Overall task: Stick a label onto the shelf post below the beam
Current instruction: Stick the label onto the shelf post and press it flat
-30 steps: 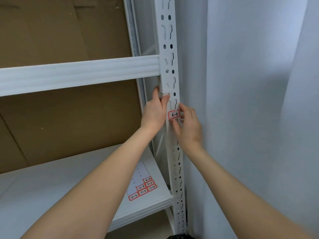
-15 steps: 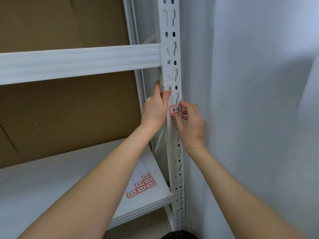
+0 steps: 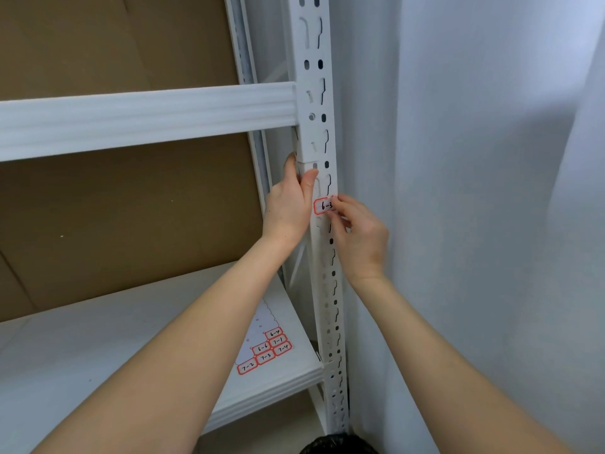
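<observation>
Label (image 3: 324, 206) "6-3" lies across the front face of the shelf post (image 3: 331, 290), a little below the beam (image 3: 147, 119) and just under the seam where two post sections meet. It is a small white sticker with a red border and rounded corners, the number handwritten in black. It looks like thin paper: nearly weightless and floppy, apt to crease or stick to itself, with an adhesive back that grabs on contact. I'd hold it by one end only and keep skin off the glue. The right hand (image 3: 360, 237) does that, thumb and forefinger pinching the label's right end at the post's outer edge; I can't tell whether the left end is fully stuck down. The left hand (image 3: 288, 208) grips the post's inner edge just above, thumb on the front face and fingers curled behind. The slotted holes could leave parts of the sticker unsupported, so it probably wants a firm rub. A backing sheet (image 3: 265, 352) with more labels lies at the right front corner of the lower shelf (image 3: 98, 355).
</observation>
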`<state>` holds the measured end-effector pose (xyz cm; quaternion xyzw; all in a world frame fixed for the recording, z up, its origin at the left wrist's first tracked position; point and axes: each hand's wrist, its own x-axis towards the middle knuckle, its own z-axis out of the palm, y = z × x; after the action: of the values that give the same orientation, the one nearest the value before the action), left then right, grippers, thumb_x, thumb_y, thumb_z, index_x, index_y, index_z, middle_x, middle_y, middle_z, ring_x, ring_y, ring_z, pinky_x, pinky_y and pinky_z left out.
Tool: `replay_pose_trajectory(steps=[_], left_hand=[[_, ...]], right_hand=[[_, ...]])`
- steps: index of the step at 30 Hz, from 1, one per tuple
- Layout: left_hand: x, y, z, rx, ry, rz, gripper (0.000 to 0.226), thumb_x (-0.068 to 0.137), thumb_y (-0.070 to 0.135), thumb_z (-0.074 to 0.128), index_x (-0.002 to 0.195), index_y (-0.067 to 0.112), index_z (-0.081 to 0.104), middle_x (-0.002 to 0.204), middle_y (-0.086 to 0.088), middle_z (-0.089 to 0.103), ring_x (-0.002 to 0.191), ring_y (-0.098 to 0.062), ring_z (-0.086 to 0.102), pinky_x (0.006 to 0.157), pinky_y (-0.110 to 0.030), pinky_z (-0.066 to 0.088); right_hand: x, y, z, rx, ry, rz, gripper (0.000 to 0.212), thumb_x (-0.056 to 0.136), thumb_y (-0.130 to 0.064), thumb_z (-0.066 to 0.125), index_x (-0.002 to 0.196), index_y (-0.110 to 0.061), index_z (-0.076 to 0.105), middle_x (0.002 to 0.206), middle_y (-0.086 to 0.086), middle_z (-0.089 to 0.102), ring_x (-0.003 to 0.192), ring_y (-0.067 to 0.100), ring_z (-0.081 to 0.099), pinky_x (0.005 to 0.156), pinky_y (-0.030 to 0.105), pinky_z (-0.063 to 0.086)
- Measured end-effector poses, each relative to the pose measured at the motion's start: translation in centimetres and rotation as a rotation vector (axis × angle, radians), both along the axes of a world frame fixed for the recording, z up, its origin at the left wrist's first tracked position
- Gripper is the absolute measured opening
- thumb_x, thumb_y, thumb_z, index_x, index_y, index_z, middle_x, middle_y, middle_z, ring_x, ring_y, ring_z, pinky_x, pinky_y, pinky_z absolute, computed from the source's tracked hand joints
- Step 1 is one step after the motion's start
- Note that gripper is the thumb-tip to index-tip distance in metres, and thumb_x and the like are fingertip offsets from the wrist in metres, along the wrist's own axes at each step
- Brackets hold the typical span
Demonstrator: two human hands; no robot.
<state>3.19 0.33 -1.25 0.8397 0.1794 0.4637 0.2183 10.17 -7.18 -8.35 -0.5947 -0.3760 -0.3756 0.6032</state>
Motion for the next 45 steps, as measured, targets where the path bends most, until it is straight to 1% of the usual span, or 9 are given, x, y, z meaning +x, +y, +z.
replay_pose_trajectory(steps=[4,10,14,18,21,32,37,42,45], left_hand=[[-0.1,-0.2,0.0,0.007,0.005,0.008,0.052,0.101,0.04,0.031,0.145,0.012,0.03,0.103,-0.012,0.067,0.082,-0.023,0.06,0.072,-0.037,0.047],[0.0,-0.2,-0.1,0.016,-0.005,0.009,0.051,0.101,0.039,0.031,0.144,0.012,0.031,0.1,-0.011,0.067,0.082,-0.023,0.061,0.071,-0.036,0.047],[0.0,-0.2,-0.1,0.022,-0.013,0.003,0.051,0.101,0.039,0.031,0.143,0.011,0.032,0.106,-0.011,0.067,0.087,-0.024,0.063,0.07,-0.033,0.046],[0.0,-0.2,-0.1,0.026,-0.004,0.006,0.05,0.101,0.039,0.03,0.143,0.011,0.032,0.108,-0.009,0.067,0.083,-0.019,0.061,0.068,-0.03,0.044],[0.0,-0.1,-0.1,0.03,-0.01,0.01,0.051,0.101,0.039,0.031,0.144,0.011,0.032,0.109,-0.012,0.067,0.089,-0.026,0.064,0.071,-0.034,0.048],[-0.2,-0.4,-0.1,0.017,0.001,0.012,0.051,0.101,0.038,0.031,0.144,0.01,0.031,0.112,-0.013,0.066,0.094,-0.028,0.064,0.078,-0.042,0.053],[-0.2,-0.2,-0.2,0.031,0.008,0.017,0.052,0.101,0.04,0.03,0.144,0.011,0.031,0.112,-0.012,0.066,0.094,-0.03,0.064,0.079,-0.043,0.052],[0.0,0.3,-0.2,0.019,-0.004,-0.027,0.052,0.101,0.04,0.031,0.144,0.011,0.031,0.111,-0.012,0.067,0.095,-0.028,0.065,0.081,-0.044,0.053],[-0.1,0.7,0.0,0.006,-0.022,-0.066,0.051,0.1,0.041,0.034,0.141,0.01,0.035,0.107,-0.011,0.068,0.095,-0.025,0.064,0.084,-0.045,0.051]], right_hand=[[-0.3,-0.2,0.2,0.008,0.027,0.012,0.017,0.081,-0.009,0.068,0.097,-0.006,0.071,0.102,0.006,0.072,0.078,0.02,0.07,0.066,0.037,0.059],[-0.6,-0.3,0.5,-0.021,0.082,0.015,0.015,0.082,-0.011,0.067,0.097,-0.009,0.068,0.097,0.003,0.069,0.073,0.016,0.067,0.063,0.037,0.057],[-0.6,-0.3,0.6,-0.028,0.089,0.005,0.014,0.083,-0.012,0.066,0.097,-0.009,0.068,0.096,0.003,0.069,0.075,0.016,0.067,0.064,0.037,0.057],[-0.5,-0.2,0.7,-0.023,0.084,-0.019,0.011,0.085,-0.011,0.065,0.095,-0.009,0.068,0.094,0.003,0.069,0.074,0.016,0.067,0.062,0.037,0.057],[-0.5,-0.1,0.8,-0.02,0.081,-0.039,0.01,0.085,-0.01,0.064,0.093,-0.009,0.068,0.091,0.003,0.069,0.073,0.018,0.066,0.061,0.038,0.056],[0.0,-0.4,1.7,-0.074,0.09,-0.063,0.007,0.087,-0.012,0.06,0.086,-0.008,0.066,0.087,0.003,0.068,0.071,0.022,0.064,0.06,0.039,0.053],[0.0,-0.5,0.9,-0.032,0.137,0.017,0.019,0.089,-0.012,0.06,0.107,-0.008,0.064,0.096,0.004,0.07,0.079,0.018,0.066,0.071,0.04,0.056],[0.0,-0.2,0.5,0.035,0.01,-0.014,0.021,0.088,-0.017,0.056,0.098,-0.008,0.072,0.089,0.004,0.072,0.072,0.02,0.068,0.057,0.037,0.056],[0.1,-0.5,0.5,0.038,-0.029,-0.026,0.026,0.087,-0.022,0.052,0.095,-0.009,0.074,0.088,0.002,0.073,0.071,0.018,0.068,0.057,0.033,0.056]])
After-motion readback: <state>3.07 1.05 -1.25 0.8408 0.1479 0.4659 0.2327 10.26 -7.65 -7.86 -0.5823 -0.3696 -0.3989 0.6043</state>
